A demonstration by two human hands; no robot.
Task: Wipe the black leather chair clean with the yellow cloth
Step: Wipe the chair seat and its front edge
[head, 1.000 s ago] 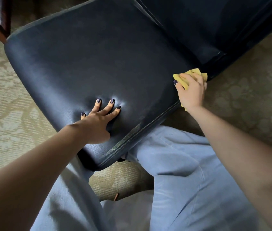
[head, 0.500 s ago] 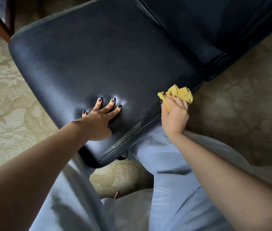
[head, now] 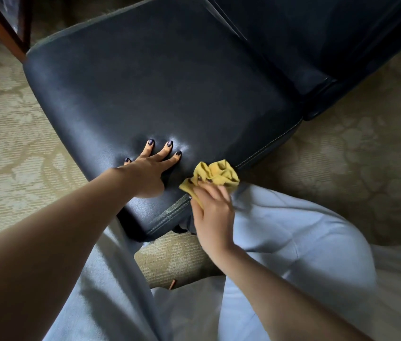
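Observation:
The black leather chair fills the upper middle of the head view, its seat tilted toward me and its backrest at the upper right. My left hand presses flat on the seat near its front corner, fingers spread and denting the leather. My right hand grips the crumpled yellow cloth against the stitched side edge of the seat, close beside my left hand.
Patterned beige carpet surrounds the chair. My legs in light blue trousers lie under and beside the seat's front corner. A dark wooden furniture frame stands at the upper left. A small brown object lies on the carpet between my legs.
My right hand has slid the yellow cloth along the seat's side edge, from near the backrest joint down toward the front corner. My left hand has stayed pressed on the seat.

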